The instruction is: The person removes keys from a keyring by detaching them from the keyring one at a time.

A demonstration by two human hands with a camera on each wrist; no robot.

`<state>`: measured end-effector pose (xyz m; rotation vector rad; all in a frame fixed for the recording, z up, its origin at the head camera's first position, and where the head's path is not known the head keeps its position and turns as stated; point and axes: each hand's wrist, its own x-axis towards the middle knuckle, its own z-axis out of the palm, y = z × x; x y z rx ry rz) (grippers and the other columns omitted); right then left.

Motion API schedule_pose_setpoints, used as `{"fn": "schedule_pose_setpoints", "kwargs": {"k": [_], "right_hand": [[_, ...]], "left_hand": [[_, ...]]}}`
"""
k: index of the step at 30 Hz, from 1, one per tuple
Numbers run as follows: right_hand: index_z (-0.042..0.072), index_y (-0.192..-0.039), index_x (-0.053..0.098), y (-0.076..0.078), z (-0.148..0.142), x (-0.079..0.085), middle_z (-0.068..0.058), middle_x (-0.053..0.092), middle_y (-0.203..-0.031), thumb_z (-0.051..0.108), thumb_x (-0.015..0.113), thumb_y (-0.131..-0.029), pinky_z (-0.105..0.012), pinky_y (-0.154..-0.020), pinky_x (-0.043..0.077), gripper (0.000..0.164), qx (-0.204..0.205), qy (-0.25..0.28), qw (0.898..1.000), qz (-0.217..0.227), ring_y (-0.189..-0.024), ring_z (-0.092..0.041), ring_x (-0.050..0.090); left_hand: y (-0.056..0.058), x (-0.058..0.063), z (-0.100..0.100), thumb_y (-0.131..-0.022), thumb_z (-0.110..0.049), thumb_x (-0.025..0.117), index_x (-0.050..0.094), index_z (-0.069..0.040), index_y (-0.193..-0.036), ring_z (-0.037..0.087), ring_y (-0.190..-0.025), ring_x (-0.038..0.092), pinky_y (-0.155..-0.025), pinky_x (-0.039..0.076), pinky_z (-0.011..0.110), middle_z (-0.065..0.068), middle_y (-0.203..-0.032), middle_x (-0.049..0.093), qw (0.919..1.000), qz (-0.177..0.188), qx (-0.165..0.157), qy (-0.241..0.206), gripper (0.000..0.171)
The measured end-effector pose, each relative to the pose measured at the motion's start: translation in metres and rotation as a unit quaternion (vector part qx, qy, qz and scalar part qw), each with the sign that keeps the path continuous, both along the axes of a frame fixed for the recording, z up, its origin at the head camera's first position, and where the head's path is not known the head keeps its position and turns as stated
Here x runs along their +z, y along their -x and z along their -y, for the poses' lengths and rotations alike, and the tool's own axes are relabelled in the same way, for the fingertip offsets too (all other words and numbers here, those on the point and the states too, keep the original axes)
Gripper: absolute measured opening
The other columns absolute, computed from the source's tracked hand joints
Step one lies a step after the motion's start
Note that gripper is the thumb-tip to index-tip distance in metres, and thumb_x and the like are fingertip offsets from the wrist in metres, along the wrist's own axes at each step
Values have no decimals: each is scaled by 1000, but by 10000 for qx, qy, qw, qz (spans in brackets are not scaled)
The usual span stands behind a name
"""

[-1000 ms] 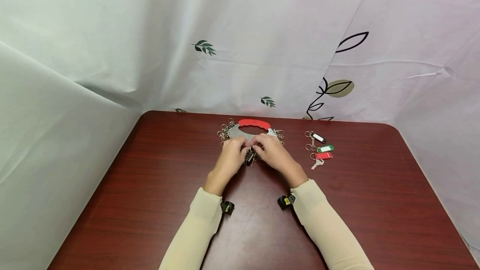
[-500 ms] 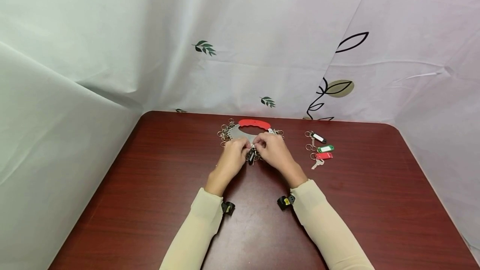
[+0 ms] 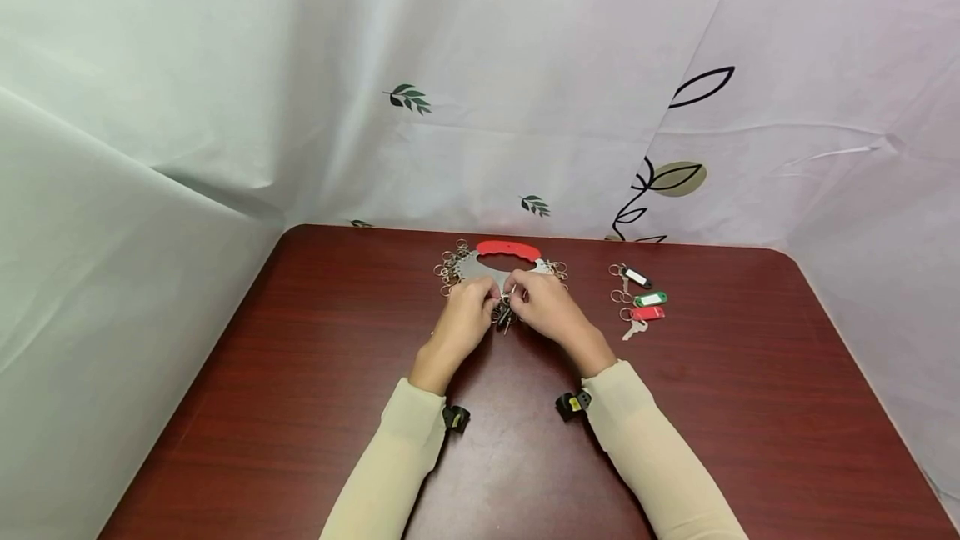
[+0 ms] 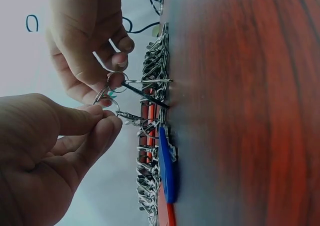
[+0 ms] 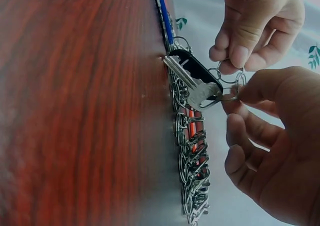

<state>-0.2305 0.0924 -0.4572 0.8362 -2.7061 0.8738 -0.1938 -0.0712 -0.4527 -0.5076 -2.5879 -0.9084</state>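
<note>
Both hands meet over the near edge of a grey metal key holder plate [image 3: 474, 267] with a red grip [image 3: 508, 249]. My left hand [image 3: 463, 313] pinches a split ring [image 4: 110, 103] linked to a clasp [image 4: 129, 116] on the holder. My right hand [image 3: 553, 307] pinches a neighbouring key ring [image 5: 242, 81] by its wire. A silver key [image 5: 189, 84] and a black key tag [image 5: 201, 70] hang from this ring. The two rings touch or interlock between the fingertips; fingers partly hide the contact.
On the table [image 3: 375, 340] to the right lie tagged key rings: a black tag [image 3: 637, 277], a green tag [image 3: 650, 298] and a red tag [image 3: 648, 313]. A blue tag [image 4: 167, 166] hangs at the holder. Several clasps [image 5: 192, 156] line its edge. White curtain [image 3: 480, 107] stands behind.
Both hands stay at the holder's near edge. My right fingers shift slightly around the ring, and the dangling key and black tag swing a little. The loose tags have not moved.
</note>
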Motion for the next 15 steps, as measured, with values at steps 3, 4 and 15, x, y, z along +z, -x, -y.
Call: {"fn": "schedule_pose_setpoints", "kwargs": {"k": [3,4,15], "right_hand": [[12,-85,66,0,0,0,1,60,-71,8,61,-83,-32,-62,49,7,95,-46,9999,-24,-68,-14,55],[12,-85,66,-1,0,0,1,60,-71,8,61,-83,-32,-62,49,6,123,-52,9999,-45,-67,-14,54],[14,-90,70,-1,0,2,-2,73,-88,7,69,-87,-38,-77,55,7,491,70,9985,-241,-85,-16,65]], "left_hand": [[0,0,0,-80,4,71,65,-4,-79,22,-75,63,-68,55,38,7,-77,69,10000,-9,7,4,10],[0,1,0,-80,3,71,65,-5,-79,22,-75,63,-68,55,38,7,-77,69,10000,-10,13,9,10],[0,0,1,-80,5,71,65,-4,-80,22,-77,65,-69,56,37,10,-81,71,10000,-24,-49,-17,10]]}}
